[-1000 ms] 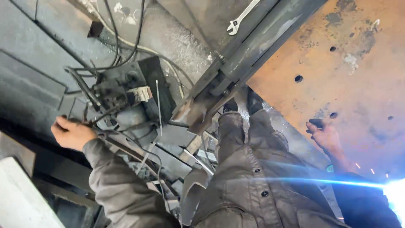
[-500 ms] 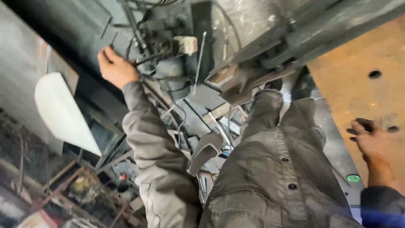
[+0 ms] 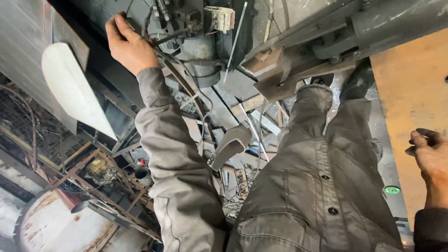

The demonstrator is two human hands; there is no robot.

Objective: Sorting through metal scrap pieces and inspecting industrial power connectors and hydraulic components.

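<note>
- Black cables, a tangled bundle of thin hoses and wires, hang at the top of the view beside a grey cylindrical metal housing; they run down past the grey sleeve of the left arm
- left hand is stretched up and away from the body; its fingers are curled, partly closed, with the fingertips against the dark machine frame and the nearest cable touching the knuckles; whether a cable is actually pinched cannot be told
- right hand rests at the right edge of the view on the rusty orange steel plate; its fingers are loosely bent and lie on the plate's surface; it holds nothing that can be seen
- white ribbed connector block sits just right of the cables, near the top edge
- grey work trousers with dark buttons fill the lower middle; a black boot stands below the steel beam
- scrap metal offcuts lie scattered between the left arm and the legs
- white curved panel leans at the left, well apart from both hands
</note>
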